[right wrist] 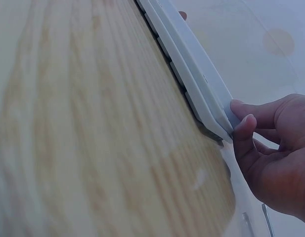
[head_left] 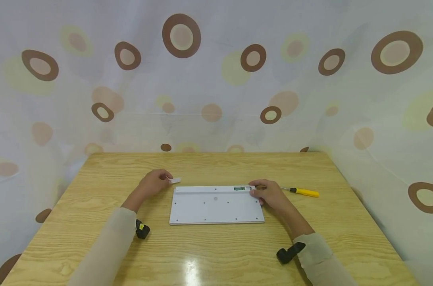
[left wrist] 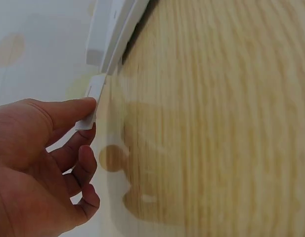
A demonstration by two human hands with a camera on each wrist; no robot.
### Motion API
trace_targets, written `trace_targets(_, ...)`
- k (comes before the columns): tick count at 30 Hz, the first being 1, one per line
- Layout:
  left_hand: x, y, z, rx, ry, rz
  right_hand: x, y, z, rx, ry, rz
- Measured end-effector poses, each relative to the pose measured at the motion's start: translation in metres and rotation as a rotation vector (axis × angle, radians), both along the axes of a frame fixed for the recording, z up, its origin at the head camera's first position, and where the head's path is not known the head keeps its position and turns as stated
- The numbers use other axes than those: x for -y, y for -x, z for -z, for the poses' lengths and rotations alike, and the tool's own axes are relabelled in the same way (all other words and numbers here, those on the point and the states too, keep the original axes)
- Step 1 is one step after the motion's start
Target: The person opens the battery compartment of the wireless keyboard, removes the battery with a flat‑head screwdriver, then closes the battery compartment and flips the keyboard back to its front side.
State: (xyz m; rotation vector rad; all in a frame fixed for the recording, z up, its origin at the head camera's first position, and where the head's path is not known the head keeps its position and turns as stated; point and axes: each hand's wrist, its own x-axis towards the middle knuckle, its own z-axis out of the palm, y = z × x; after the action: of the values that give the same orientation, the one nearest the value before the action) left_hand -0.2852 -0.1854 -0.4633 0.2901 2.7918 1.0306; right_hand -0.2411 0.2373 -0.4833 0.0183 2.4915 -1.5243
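Nearest the viewer, two pale sleeves [head_left: 105,242] reach in over the near part of the wooden table [head_left: 237,250]. A small black camera [head_left: 142,229] sits at the left wrist, another [head_left: 290,253] at the right.

Beyond the wrists, a white keyboard [head_left: 216,210] lies face down, between the table's left and right edges and well short of the far edge. Dark keys show beneath its side in the right wrist view. The face-down placement presumably serves to expose the slot close to its far right corner. Something green [head_left: 239,188] lies in that slot; whether battery or circuit board cannot be told. Dark dots on the underside are probably screws.

The right hand [head_left: 271,194] pinches that same far right corner between thumb and fingers, apparently to steady the keyboard. Just beyond this hand, toward the table's right edge, lies a screwdriver [head_left: 306,192] with a yellow handle, clear of the keyboard yet near the hand.

Off the keyboard's far left corner, the left hand [head_left: 154,183] pinches a small white piece [head_left: 175,180], likely a cover, between thumb and finger by one end, leaving the other end free. Its remaining fingers curl loosely.

Past the table's far edge hangs a patterned cloth [head_left: 216,91].
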Motion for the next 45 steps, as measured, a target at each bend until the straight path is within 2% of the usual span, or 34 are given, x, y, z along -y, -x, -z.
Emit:
trace_targets(5,0.001,0.002,0.002,-0.003,0.12,-0.034,-0.001,0.001,0.001,0.005,0.004,0.001)
trace_targets(9,0.001,0.002,0.001,-0.016,0.168,-0.06,-0.001,0.002,0.001,0.002,0.002,0.004)
trace_targets(13,0.001,0.002,0.001,-0.026,0.176,-0.071,0.0,0.001,0.0,-0.009,-0.002,-0.001)
trace_targets(22,-0.003,0.001,0.0,-0.046,0.136,-0.066,0.0,0.001,-0.002,-0.011,0.001,-0.014)
trace_targets(32,-0.045,-0.008,-0.007,-0.074,0.035,0.023,0.001,0.0,0.0,0.001,-0.004,0.002)
trace_targets(38,-0.076,-0.012,-0.011,-0.085,0.029,0.058,0.004,-0.002,-0.002,0.005,-0.016,0.02)
trace_targets(45,-0.111,-0.016,-0.009,-0.072,0.007,0.116,0.003,-0.002,-0.003,0.022,0.017,0.023)
